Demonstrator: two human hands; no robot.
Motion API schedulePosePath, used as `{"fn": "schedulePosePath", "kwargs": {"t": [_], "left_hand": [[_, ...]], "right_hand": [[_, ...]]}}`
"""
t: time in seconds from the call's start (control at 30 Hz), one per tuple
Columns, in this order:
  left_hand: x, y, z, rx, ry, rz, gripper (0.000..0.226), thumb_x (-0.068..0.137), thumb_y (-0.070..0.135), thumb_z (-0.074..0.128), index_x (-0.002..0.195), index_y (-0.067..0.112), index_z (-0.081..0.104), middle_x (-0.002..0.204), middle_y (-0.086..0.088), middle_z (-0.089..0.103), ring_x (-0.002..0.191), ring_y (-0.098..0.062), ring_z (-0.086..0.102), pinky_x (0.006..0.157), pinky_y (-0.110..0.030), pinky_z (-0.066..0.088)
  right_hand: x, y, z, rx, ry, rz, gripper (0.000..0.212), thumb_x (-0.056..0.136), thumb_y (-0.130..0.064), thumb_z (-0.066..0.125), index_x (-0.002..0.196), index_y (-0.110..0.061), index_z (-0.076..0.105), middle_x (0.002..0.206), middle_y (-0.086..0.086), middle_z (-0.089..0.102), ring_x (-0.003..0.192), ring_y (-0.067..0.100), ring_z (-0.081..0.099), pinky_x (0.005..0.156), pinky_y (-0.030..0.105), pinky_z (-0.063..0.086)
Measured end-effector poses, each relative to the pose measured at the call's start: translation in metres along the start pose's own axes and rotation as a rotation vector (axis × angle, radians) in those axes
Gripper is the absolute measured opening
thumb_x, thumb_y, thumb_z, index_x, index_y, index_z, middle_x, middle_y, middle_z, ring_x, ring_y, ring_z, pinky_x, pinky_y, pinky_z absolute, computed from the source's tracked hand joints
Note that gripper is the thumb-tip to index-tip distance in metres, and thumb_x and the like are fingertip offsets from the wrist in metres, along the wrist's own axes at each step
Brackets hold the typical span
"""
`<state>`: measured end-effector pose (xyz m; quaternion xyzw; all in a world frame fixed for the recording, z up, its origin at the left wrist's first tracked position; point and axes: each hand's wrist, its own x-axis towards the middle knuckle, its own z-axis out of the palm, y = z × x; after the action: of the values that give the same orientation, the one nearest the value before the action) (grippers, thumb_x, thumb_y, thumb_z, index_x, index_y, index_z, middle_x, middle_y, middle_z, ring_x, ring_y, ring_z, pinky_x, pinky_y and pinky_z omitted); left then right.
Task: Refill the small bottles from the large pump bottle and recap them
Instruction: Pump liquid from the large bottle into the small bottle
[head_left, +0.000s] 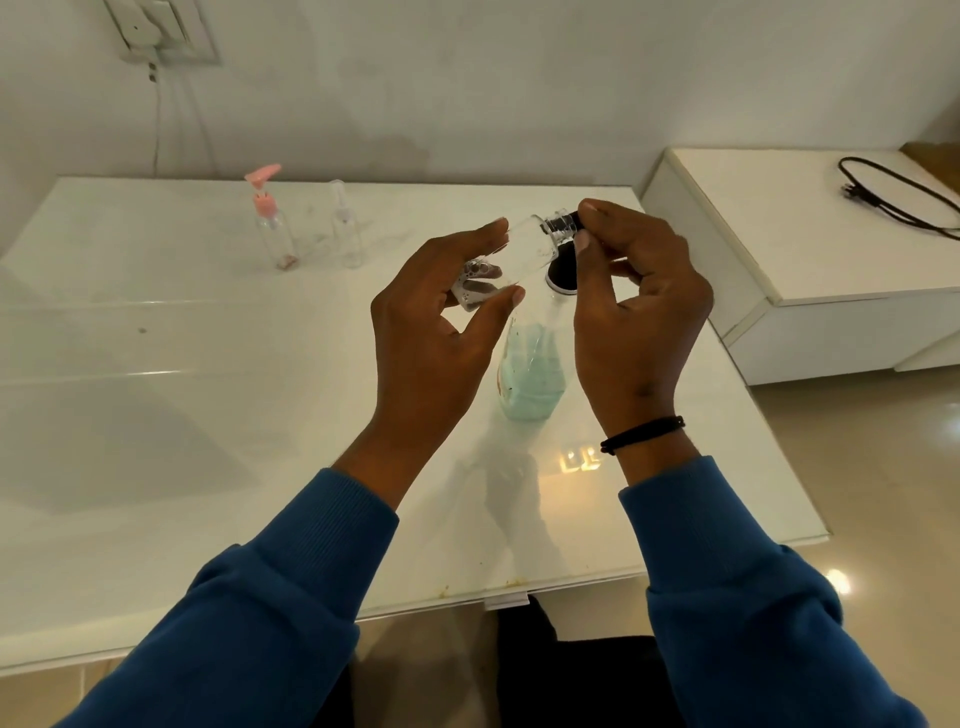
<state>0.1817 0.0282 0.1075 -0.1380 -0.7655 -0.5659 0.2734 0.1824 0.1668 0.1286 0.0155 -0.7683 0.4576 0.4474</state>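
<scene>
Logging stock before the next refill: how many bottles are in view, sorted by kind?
Large bottle with blue-green liquid: 1
Small clear bottle held tilted in the left hand: 1
Small clear bottle with pink pump: 1
Small clear bottle with clear top: 1
Total: 4 bottles, 3 of them small.

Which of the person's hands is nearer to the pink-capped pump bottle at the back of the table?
Left. The left hand, holding a small clear bottle, is nearer the pink-capped bottle. The right hand, at that bottle's mouth, is farther right.
</scene>
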Motion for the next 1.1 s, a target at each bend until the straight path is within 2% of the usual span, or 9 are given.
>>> {"fn": "schedulePosePath", "kwargs": {"t": [0.2, 0.4, 0.5, 0.6, 0.77, 0.87, 1.0, 1.1], "left_hand": [[-0.0011, 0.0003, -0.0011, 0.000, -0.007, 0.001, 0.041, 0.090, 0.021, 0.077, 0.128, 0.010, 0.065, 0.124, 0.005, 0.068, 0.104, 0.000, 0.067, 0.091, -0.011, 0.051], [0.0004, 0.0040, -0.0010, 0.000, -0.009, 0.020, 0.042, 0.090, 0.021, 0.077, 0.128, 0.009, 0.065, 0.124, -0.001, 0.070, 0.104, -0.008, 0.070, 0.091, -0.017, 0.054], [0.0001, 0.0031, -0.0009, -0.005, -0.012, 0.016, 0.042, 0.090, 0.020, 0.077, 0.128, 0.009, 0.065, 0.123, -0.001, 0.070, 0.104, -0.008, 0.069, 0.091, -0.018, 0.055], [-0.0014, 0.0010, -0.0008, -0.010, -0.014, 0.002, 0.042, 0.090, 0.020, 0.077, 0.128, 0.009, 0.065, 0.123, -0.002, 0.071, 0.104, -0.009, 0.069, 0.091, -0.021, 0.056], [-0.0002, 0.0013, 0.0002, -0.005, -0.010, 0.009, 0.042, 0.090, 0.020, 0.078, 0.128, 0.010, 0.065, 0.122, 0.001, 0.070, 0.104, 0.003, 0.066, 0.090, -0.011, 0.051], [0.0013, 0.0024, 0.0006, -0.007, -0.008, 0.016, 0.042, 0.090, 0.021, 0.077, 0.128, 0.010, 0.065, 0.123, 0.003, 0.069, 0.104, 0.000, 0.067, 0.090, -0.013, 0.052], [0.0021, 0.0021, -0.0003, 0.001, 0.005, 0.018, 0.042, 0.090, 0.021, 0.077, 0.128, 0.011, 0.065, 0.122, 0.001, 0.070, 0.104, 0.005, 0.065, 0.091, -0.011, 0.051], [0.0022, 0.0014, -0.0002, -0.007, -0.001, 0.014, 0.041, 0.090, 0.020, 0.077, 0.128, 0.010, 0.065, 0.124, 0.000, 0.070, 0.106, -0.002, 0.067, 0.091, -0.015, 0.053]], "right_hand": [[-0.0021, -0.0039, -0.0004, -0.035, 0.008, -0.026, 0.022, 0.093, -0.012, 0.070, 0.110, -0.027, 0.067, 0.105, -0.015, 0.067, 0.099, 0.019, 0.067, 0.081, 0.031, 0.059], [0.0039, -0.0045, -0.0018, -0.034, -0.021, -0.021, 0.016, 0.094, -0.012, 0.066, 0.108, -0.014, 0.074, 0.118, 0.001, 0.071, 0.110, 0.021, 0.066, 0.082, 0.033, 0.060], [0.0020, -0.0005, -0.0009, 0.003, -0.017, -0.023, 0.017, 0.095, -0.011, 0.066, 0.110, -0.016, 0.071, 0.114, 0.003, 0.073, 0.105, 0.019, 0.069, 0.082, 0.033, 0.061], [-0.0032, 0.0032, 0.0014, 0.002, -0.008, -0.018, 0.018, 0.095, -0.010, 0.066, 0.112, -0.010, 0.072, 0.113, 0.006, 0.073, 0.105, 0.021, 0.069, 0.084, 0.031, 0.060], [0.0012, 0.0015, -0.0013, 0.001, -0.029, -0.024, 0.019, 0.095, -0.010, 0.066, 0.112, -0.005, 0.073, 0.112, 0.007, 0.073, 0.104, 0.021, 0.070, 0.089, 0.034, 0.060], [0.0037, -0.0011, -0.0024, 0.016, -0.034, -0.015, 0.018, 0.095, -0.009, 0.066, 0.111, -0.005, 0.073, 0.112, 0.006, 0.072, 0.104, 0.018, 0.070, 0.092, 0.033, 0.059], [0.0014, -0.0010, -0.0022, 0.042, -0.005, -0.002, 0.017, 0.094, -0.009, 0.068, 0.110, -0.007, 0.073, 0.108, 0.002, 0.072, 0.102, 0.015, 0.070, 0.090, 0.037, 0.060], [-0.0035, 0.0021, 0.0022, 0.027, 0.032, -0.018, 0.017, 0.093, -0.007, 0.069, 0.108, -0.006, 0.073, 0.107, 0.004, 0.073, 0.102, 0.018, 0.070, 0.089, 0.041, 0.060]]}}
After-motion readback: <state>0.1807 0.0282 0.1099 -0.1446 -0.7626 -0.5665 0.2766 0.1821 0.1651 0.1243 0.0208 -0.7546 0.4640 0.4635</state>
